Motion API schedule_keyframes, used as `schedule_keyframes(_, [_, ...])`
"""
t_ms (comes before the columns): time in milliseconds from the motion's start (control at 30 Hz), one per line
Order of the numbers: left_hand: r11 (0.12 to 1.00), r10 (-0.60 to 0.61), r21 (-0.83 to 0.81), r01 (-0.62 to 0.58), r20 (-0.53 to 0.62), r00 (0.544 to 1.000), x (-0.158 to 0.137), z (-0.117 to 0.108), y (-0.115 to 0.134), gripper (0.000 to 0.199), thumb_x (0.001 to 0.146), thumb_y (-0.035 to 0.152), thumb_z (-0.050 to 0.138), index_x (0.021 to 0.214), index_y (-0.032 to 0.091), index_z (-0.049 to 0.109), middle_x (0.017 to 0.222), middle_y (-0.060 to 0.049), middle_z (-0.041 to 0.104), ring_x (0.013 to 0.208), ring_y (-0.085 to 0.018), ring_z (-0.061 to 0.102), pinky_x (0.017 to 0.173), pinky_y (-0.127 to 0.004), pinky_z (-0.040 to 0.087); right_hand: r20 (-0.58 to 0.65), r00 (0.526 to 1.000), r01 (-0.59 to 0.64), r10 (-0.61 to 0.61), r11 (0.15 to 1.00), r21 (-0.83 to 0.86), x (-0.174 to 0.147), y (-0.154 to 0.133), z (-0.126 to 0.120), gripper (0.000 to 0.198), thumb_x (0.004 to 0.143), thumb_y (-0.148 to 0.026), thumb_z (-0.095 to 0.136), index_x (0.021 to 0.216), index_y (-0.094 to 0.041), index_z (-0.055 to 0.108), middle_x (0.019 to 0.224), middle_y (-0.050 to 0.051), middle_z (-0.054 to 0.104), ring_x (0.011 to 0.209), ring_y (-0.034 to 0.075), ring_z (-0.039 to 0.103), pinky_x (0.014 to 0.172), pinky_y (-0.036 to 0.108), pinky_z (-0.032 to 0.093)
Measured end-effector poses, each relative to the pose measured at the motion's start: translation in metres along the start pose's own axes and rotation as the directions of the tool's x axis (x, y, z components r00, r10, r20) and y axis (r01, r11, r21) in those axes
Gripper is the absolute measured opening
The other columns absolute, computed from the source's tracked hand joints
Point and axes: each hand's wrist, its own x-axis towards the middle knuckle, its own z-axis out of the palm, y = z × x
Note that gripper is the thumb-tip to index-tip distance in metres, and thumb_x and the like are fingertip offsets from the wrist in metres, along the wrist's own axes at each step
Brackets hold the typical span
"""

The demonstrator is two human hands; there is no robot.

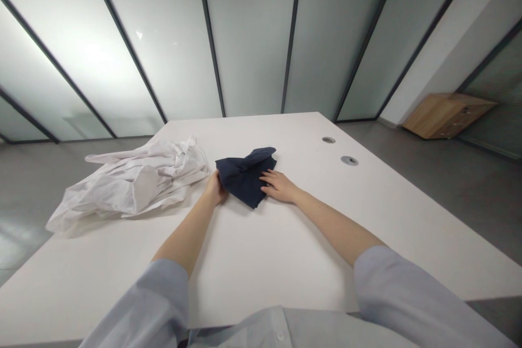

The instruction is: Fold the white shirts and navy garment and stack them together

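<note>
Lying folded and rumpled near the middle of a broad, white, smooth-topped counter (265, 266), a piece of dark navy fabric (244, 179) sits between the person's two bare hands, one corner pointing toward the wearer and a loose fold raised along its far side. The left hand (216, 189) is at the fabric's left edge, partly tucked beneath it; its fingers are mostly hidden, so I cannot tell how firmly it closes on the cloth. The right hand (280, 186) lies relaxed and unclenched at the right edge, its fingers extended and their tips touching the navy surface. Just beside the left hand, a large crumpled heap of thin white fabric (142, 182) spreads across the counter's left side, reaching its left edge. Well to the right of the navy fabric, two round grey cable grommets (349, 160) are set into the countertop. Light blue-grey shirt sleeves (142, 304) cover the upper part of both arms. Beyond the counter stand frosted glass panels (248, 27) with dark frames, and a light wooden cabinet (444, 114) rests on the grey floor (432, 179) at far right.
</note>
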Motion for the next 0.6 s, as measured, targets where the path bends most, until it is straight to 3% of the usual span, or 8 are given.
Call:
schedule_keyframes(67, [0.994, -0.036, -0.107, 0.024, -0.118, 0.992, 0.004, -0.001, 0.001, 0.031, 0.089, 0.04, 0.046, 0.098, 0.017, 0.065, 0.09, -0.009, 0.073, 0.091, -0.024, 0.069, 0.08, -0.038, 0.057, 0.059, 0.998, -0.009, 0.011, 0.999, -0.03, 0.001, -0.003, -0.002, 0.044, 0.093, -0.044, 0.051, 0.128, -0.018, 0.062, 0.137, 0.015, 0.056, 0.129, 0.031, 0.048, 0.108, 0.049, 0.033])
schedule_keyframes(133, [0.993, -0.003, -0.119, -0.025, -0.228, 0.974, 0.009, -0.003, 0.002, 0.034, 0.088, 0.04, 0.048, 0.111, 0.018, 0.06, 0.099, -0.009, 0.072, 0.095, -0.024, 0.068, 0.08, -0.038, 0.057, 0.066, 0.997, -0.024, 0.029, 0.997, -0.069, 0.002, -0.006, -0.007, 0.045, 0.095, -0.044, 0.048, 0.128, -0.018, 0.062, 0.131, 0.015, 0.061, 0.123, 0.03, 0.053, 0.107, 0.05, 0.032])
schedule_keyframes(233, [0.97, 0.237, 0.117, -0.211, -0.3, 0.924, 0.013, -0.01, 0.002, 0.041, 0.086, 0.031, 0.049, 0.125, 0.019, 0.053, 0.111, -0.009, 0.068, 0.105, -0.022, 0.065, 0.089, -0.038, 0.054, 0.043, 0.998, -0.037, 0.044, 0.987, -0.155, 0.003, -0.01, -0.015, 0.045, 0.095, -0.045, 0.049, 0.126, -0.017, 0.064, 0.113, 0.014, 0.068, 0.108, 0.029, 0.058, 0.104, 0.048, 0.033])
schedule_keyframes(300, [0.855, 0.468, 0.384, -0.348, -0.284, 0.837, 0.012, -0.017, 0.003, 0.048, 0.08, 0.019, 0.051, 0.128, 0.017, 0.052, 0.119, -0.011, 0.064, 0.115, -0.023, 0.059, 0.101, -0.04, 0.046, 0.039, 0.998, -0.037, 0.045, 0.979, -0.2, 0.003, -0.01, -0.018, 0.042, 0.094, -0.045, 0.052, 0.119, -0.017, 0.068, 0.102, 0.013, 0.069, 0.098, 0.026, 0.059, 0.099, 0.044, 0.036])
schedule_keyframes(367, [0.641, 0.673, 0.636, -0.43, -0.196, 0.713, 0.009, -0.024, 0.005, 0.055, 0.072, 0.008, 0.051, 0.127, 0.016, 0.055, 0.126, -0.013, 0.059, 0.124, -0.025, 0.052, 0.11, -0.043, 0.037, 0.042, 0.998, -0.029, 0.039, 0.978, -0.206, 0.001, -0.01, -0.017, 0.036, 0.092, -0.043, 0.056, 0.112, -0.018, 0.071, 0.096, 0.01, 0.067, 0.092, 0.024, 0.058, 0.094, 0.041, 0.038])
schedule_keyframes(433, [0.415, 0.771, 0.78, -0.468, -0.029, 0.636, 0.004, -0.026, 0.008, 0.052, 0.069, 0.003, 0.048, 0.117, 0.016, 0.062, 0.126, -0.013, 0.059, 0.125, -0.027, 0.05, 0.111, -0.046, 0.035, 0.029, 0.999, -0.029, 0.035, 0.982, -0.188, -0.001, -0.009, -0.014, 0.032, 0.089, -0.038, 0.06, 0.111, -0.018, 0.072, 0.096, 0.01, 0.066, 0.092, 0.023, 0.057, 0.091, 0.039, 0.04])
schedule_keyframes(500, [0.241, 0.736, 0.817, -0.523, 0.197, 0.648, -0.003, -0.021, 0.008, 0.041, 0.073, 0.005, 0.046, 0.105, 0.019, 0.068, 0.119, -0.01, 0.064, 0.118, -0.026, 0.055, 0.108, -0.046, 0.038, -0.011, 0.999, -0.046, 0.045, 0.987, -0.156, -0.002, -0.006, -0.01, 0.03, 0.086, -0.032, 0.062, 0.111, -0.018, 0.071, 0.1, 0.01, 0.065, 0.094, 0.024, 0.057, 0.09, 0.038, 0.041])
schedule_keyframes(600, [0.067, 0.478, 0.762, -0.644, 0.542, 0.691, -0.016, -0.007, 0.004, 0.028, 0.085, 0.023, 0.05, 0.103, 0.021, 0.071, 0.113, -0.008, 0.069, 0.11, -0.025, 0.06, 0.103, -0.044, 0.042, -0.118, 0.986, -0.129, 0.119, 0.989, -0.076, -0.003, 0.003, -0.008, 0.022, 0.084, -0.025, 0.06, 0.101, -0.02, 0.072, 0.102, 0.009, 0.066, 0.096, 0.023, 0.058, 0.09, 0.037, 0.043])
